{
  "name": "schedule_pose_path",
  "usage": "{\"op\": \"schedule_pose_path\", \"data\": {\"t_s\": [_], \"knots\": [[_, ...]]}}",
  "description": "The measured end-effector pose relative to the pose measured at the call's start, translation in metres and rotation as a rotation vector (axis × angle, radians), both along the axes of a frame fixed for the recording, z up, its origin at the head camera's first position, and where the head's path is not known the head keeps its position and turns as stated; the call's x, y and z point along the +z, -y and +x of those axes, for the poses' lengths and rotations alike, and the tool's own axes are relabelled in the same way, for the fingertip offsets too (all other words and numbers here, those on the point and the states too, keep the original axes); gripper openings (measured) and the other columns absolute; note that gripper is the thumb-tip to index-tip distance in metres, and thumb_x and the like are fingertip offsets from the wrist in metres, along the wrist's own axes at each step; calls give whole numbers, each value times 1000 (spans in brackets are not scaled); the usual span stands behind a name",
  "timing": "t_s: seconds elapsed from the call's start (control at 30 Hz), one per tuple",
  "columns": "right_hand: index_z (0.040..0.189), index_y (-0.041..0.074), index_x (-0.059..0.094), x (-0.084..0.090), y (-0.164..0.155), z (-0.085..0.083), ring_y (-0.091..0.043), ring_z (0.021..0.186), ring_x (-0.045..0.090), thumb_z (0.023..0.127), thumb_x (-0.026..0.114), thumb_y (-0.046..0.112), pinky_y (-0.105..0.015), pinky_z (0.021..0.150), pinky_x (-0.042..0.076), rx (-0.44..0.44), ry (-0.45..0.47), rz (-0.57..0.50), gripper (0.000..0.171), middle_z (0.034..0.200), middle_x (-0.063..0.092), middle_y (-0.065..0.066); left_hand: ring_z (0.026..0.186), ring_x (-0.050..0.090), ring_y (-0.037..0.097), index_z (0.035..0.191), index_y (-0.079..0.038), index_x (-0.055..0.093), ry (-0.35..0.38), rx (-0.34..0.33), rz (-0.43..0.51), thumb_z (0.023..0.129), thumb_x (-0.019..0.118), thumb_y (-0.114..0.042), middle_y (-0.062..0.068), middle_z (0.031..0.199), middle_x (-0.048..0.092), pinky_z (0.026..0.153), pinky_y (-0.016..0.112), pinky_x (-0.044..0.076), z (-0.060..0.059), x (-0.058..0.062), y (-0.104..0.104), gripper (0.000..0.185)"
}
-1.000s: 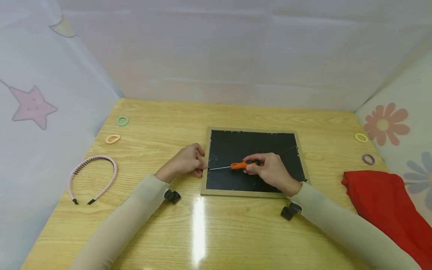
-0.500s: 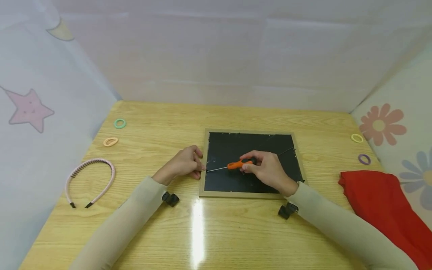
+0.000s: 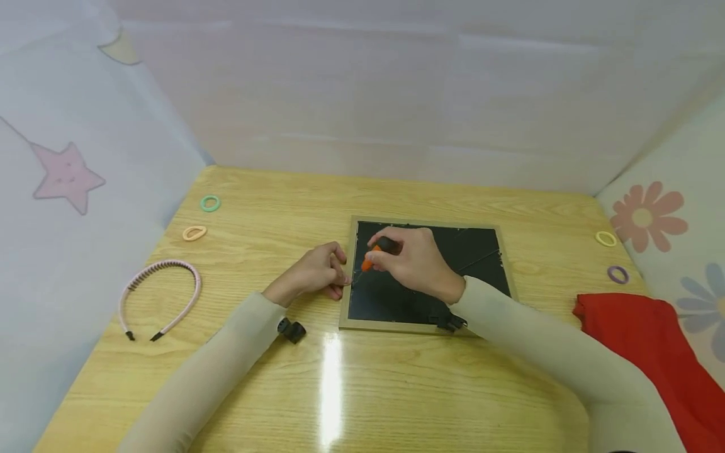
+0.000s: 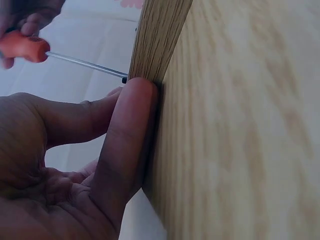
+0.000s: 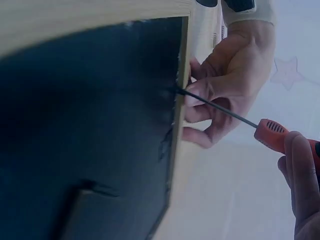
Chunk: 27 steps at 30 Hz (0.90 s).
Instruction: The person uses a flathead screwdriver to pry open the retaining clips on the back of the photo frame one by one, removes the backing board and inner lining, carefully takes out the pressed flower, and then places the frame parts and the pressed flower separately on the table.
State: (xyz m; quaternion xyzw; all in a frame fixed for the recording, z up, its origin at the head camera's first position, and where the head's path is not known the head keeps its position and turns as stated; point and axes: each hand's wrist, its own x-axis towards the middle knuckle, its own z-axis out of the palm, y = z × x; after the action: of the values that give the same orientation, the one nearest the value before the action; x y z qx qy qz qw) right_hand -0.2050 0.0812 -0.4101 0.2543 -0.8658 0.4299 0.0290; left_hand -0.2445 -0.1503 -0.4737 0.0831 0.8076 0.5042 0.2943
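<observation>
A wooden picture frame (image 3: 426,326) lies face down on the table, its black backing (image 3: 396,296) up. My right hand (image 3: 391,250) grips an orange-handled screwdriver (image 3: 368,260) and holds it steeply. The thin shaft (image 5: 215,107) points at the backing's left inner edge. My left hand (image 3: 331,274) rests on the table, its fingers (image 4: 130,130) pressed against the outer left edge of the frame (image 4: 160,35), right beside the screwdriver's tip. The orange handle (image 4: 22,47) shows in the left wrist view too, and the backing (image 5: 90,125) fills the right wrist view.
A pink headband (image 3: 161,296) lies at the left, with a peach hair tie (image 3: 194,233) and a green one (image 3: 210,202) beyond it. A yellow hair tie (image 3: 606,238) and a purple one (image 3: 618,274) lie at the right, near a red cloth (image 3: 651,340). Fabric walls enclose the table.
My right hand has moved left across the backing and raised the screwdriver from nearly flat to steep, tip still at the left inner edge. The left hand has stayed put.
</observation>
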Motion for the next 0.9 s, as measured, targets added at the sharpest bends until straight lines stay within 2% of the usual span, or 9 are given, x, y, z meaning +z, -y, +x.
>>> {"op": "schedule_pose_path", "data": {"t_s": [0.1,0.2,0.37,0.57,0.67,0.77,0.9], "knots": [[102,12,74,7,16,-3,0,55,62,94,74,24,-20,50,52,67,-115,64,14,70,71,5,64,72,23,120,-3,46,-12,-18,4,94,67,-4,16,89,72,63,38,66,-1,0,1,33],[97,11,74,12,28,-5,0,48,48,95,72,25,-18,46,42,118,-208,118,14,62,63,5,64,72,23,118,-4,46,-17,-30,15,95,66,-4,16,87,73,63,38,66,-1,0,2,31],[92,13,73,15,37,-8,-1,50,45,94,72,27,-16,47,40,145,-269,173,15,64,62,6,63,71,23,115,-5,47,-15,-43,48,95,66,-2,15,82,74,64,38,66,-1,0,2,27],[94,15,72,18,32,-14,-3,48,45,94,72,31,-17,46,37,142,-241,215,15,64,60,7,63,71,23,116,-3,48,-17,-47,48,96,65,-2,16,83,72,64,38,66,0,0,-1,26],[93,18,69,19,25,-19,-5,46,43,97,70,31,-19,45,34,139,-189,211,14,61,58,6,66,71,25,120,-3,46,-6,-45,38,97,64,-4,16,87,71,65,39,66,1,-1,0,29],[96,19,70,20,17,-24,-5,50,53,98,68,31,-21,47,42,119,-105,169,13,66,64,4,68,72,27,122,-5,45,4,-40,22,97,66,-7,17,90,72,65,39,66,2,-2,2,33],[104,18,72,19,3,-36,-10,60,67,97,69,32,-30,53,56,35,17,81,16,75,73,1,67,72,26,123,-4,45,-2,-28,18,95,68,-8,17,89,72,64,38,66,2,-1,5,36]]}}
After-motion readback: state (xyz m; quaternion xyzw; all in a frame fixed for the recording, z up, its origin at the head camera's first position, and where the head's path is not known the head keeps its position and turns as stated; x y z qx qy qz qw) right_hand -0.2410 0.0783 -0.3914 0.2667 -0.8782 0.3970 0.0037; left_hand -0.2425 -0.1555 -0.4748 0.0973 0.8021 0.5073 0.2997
